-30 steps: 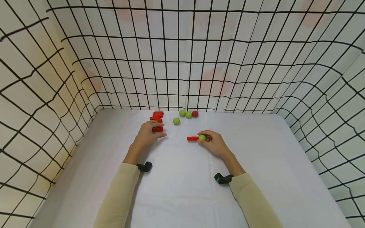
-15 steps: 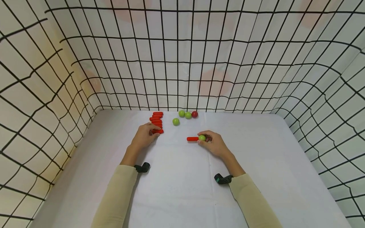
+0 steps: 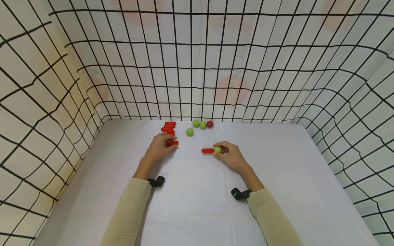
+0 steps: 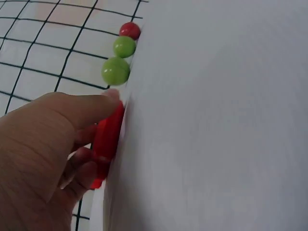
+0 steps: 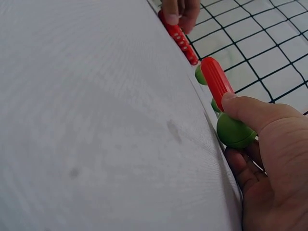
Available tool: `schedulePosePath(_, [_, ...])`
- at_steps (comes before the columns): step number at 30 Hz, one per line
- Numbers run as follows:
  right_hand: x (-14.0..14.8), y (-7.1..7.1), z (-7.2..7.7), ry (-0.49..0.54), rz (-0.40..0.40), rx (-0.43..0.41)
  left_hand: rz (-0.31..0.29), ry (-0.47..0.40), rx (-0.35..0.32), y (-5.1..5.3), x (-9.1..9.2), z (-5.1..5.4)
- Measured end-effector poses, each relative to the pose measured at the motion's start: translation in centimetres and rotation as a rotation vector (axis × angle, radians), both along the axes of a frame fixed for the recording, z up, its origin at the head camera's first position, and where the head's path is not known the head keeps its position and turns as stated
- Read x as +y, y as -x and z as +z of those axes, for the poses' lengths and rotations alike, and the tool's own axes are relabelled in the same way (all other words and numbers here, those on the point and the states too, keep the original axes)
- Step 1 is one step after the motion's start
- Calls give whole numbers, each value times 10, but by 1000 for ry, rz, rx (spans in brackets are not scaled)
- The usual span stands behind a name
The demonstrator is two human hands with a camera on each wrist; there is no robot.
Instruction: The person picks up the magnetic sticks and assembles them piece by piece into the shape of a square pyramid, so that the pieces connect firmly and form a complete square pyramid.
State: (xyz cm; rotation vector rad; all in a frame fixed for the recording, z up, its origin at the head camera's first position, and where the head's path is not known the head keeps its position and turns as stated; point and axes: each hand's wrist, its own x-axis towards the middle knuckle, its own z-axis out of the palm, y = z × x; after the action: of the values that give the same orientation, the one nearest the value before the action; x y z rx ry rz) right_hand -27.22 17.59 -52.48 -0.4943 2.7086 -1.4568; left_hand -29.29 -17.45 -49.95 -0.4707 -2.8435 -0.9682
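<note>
In the head view my left hand (image 3: 160,147) pinches a short red stick (image 3: 173,143) at the near end of a column of similar red sticks (image 3: 168,128). Its thumb lies along that stick's end in the left wrist view, fingers curled behind. My right hand (image 3: 231,155) grips a shiny green ball (image 3: 218,149) between thumb and fingers. A ribbed red stick (image 5: 216,82) points left from the ball, with the thumb touching its near end. Whether stick and ball are joined, I cannot tell. White dots show on the left hand's stick (image 5: 185,45) in the right wrist view.
Behind the hands, a green ball (image 3: 189,132) sits apart from a short row of two green balls (image 3: 196,123) and a dark red ball (image 3: 210,124). A black wire grid (image 3: 197,85) walls the white-covered table (image 3: 197,205) at the back and sides.
My left hand has drawn back, then shifted slightly right; it now pinches a red stick a little apart from the column. My right hand stays in place with the green ball.
</note>
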Motion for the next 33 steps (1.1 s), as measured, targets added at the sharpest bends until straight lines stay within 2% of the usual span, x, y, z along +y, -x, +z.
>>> schedulePosePath(6, [0,-1,-4,18,-1,10,1,2,20,11,27,13])
schedulePosePath(10, [-2,-2,-7,26,8,24,1,8,-4,19,44,17])
schedulePosePath(17, [-3,-1,-8,36,15,25,-19,74,-62,30,59,14])
schedulePosePath(22, [-3,-1,-7,30,22,24,-14,84,-80,32,62,7])
schedulePosePath(27, [-1,1,-5,22,12,23,-17,38,-77,31,64,5])
schedulePosePath(33, [1,2,-5,26,8,28,-83,-39,-31,26,64,3])
